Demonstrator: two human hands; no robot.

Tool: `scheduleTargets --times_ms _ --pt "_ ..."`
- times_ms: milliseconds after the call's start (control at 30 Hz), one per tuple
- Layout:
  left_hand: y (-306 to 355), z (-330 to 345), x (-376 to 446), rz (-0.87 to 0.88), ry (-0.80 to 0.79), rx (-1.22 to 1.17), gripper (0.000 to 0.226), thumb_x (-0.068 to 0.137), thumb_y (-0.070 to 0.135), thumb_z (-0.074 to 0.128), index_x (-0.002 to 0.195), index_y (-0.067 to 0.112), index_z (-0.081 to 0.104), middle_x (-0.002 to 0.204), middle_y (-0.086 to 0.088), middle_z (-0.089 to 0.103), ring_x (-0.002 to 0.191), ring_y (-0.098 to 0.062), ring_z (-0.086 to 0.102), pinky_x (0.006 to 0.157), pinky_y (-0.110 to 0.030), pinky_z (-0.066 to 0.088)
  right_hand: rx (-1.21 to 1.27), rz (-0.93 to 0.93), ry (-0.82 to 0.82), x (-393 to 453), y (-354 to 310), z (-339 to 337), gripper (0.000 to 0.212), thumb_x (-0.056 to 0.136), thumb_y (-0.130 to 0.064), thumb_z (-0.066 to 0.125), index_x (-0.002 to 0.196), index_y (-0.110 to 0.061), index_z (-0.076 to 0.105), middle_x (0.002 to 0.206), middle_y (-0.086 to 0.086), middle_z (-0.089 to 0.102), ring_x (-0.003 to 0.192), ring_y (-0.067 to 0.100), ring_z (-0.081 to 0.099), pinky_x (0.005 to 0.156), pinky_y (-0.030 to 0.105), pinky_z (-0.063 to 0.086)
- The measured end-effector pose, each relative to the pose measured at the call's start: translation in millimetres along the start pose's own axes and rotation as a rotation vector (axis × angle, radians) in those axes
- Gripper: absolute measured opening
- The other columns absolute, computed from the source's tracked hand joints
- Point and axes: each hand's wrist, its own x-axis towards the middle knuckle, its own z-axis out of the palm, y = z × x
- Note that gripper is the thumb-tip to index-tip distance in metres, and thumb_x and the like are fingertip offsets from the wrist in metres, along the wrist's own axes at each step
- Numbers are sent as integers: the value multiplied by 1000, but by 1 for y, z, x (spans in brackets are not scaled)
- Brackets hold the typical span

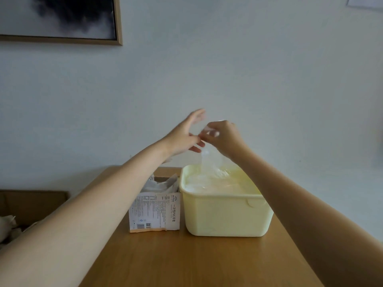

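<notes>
Both bare forearms reached in from 7 and 5 o'clock, closest to the lens, and met near the middle of the head view. Below them lay the wooden table point(186, 262), running away toward 12 o'clock.

At the centre the right hand point(224, 137) had its fingers curled and pinched the top edge of a clear glove point(209, 160). The thin film hung down from that pinch, its lower end reaching in among more clear film inside the pale yellow tub point(226, 216). The left hand point(183, 136), at 9 o'clock of the right one, was spread wide, fingers straight and blurred, its thumb side touching the film's edge right by the right fingertips.

The tub stood on the table at 5 o'clock of the hands. Just beside it, at its 9 o'clock, a torn-open white glove packet point(155, 212) stood upright with crumpled contents showing at its top.

On the wall at 11 o'clock hung a wood-framed dark picture point(62, 17). At 8 o'clock, beyond the table's edge, sat a brown cushioned seat point(31, 201)
</notes>
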Motion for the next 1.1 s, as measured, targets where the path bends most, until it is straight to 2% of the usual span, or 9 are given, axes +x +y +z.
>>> scheduleTargets --times_ms 100,233,467,667,833,900,967,1033,1100 --pt "0 8 -2 -139 -89 -180 42 91 -4 49 127 17 48 105 -4 59 56 -11 63 59 -22 55 111 10 9 2 -6 -1 26 83 -18 68 72 5 64 66 12 53 57 15 40 48 16 29" --pt "-14 12 -5 -261 1 -343 4 93 13 57 96 11 58 76 -3 57 47 -5 57 48 -15 48 219 78 9 3 -3 -5 34 81 -21 71 66 8 58 56 5 51 50 10 41 52 22 33" --pt "-25 1 -9 -324 -22 -426 13 90 19 59 81 12 52 54 8 51 39 0 44 36 -11 35 303 207 11 5 16 -18 23 84 -18 68 62 -14 61 40 -8 49 35 4 33 38 14 24" --pt "-42 -18 -5 -402 140 43 22 88 31 63 91 10 57 62 2 45 43 -5 37 35 -13 26 417 448 89 -10 63 -28 18 85 -13 68 69 -6 64 34 -8 43 30 5 26 34 12 16" --pt "-48 -17 9 -227 522 443 29 89 37 58 104 13 52 101 -3 58 84 -23 60 73 -31 45 174 507 62 -29 106 -29 16 85 -16 68 81 -1 68 48 1 49 34 5 33 35 15 25" --pt "-36 3 16 -31 377 506 28 88 30 61 110 14 55 104 -3 56 89 -24 59 75 -28 41 47 466 29 -30 113 -25 15 85 -17 67 77 -4 67 49 1 52 42 8 39 37 12 29" --pt "-29 28 17 8 18 603 39 86 26 65 122 18 53 108 -4 55 90 -23 56 71 -25 41 -104 411 -39 -29 115 -19 14 85 -17 66 78 -5 67 53 5 56 47 12 45 39 10 32" --pt "-33 50 16 -195 -387 688 52 87 28 65 134 21 44 111 -4 54 90 -21 57 61 -21 45 -293 362 -115 -29 117 -15 18 86 -22 65 88 -4 68 73 14 65 62 22 54 52 22 40" --pt "-48 63 16 -375 -629 842 53 92 28 58 140 21 38 126 -8 54 104 -26 60 71 -26 49 -507 339 -197 -32 115 -14 27 89 -29 62 100 -5 66 97 14 66 83 28 59 65 27 40"
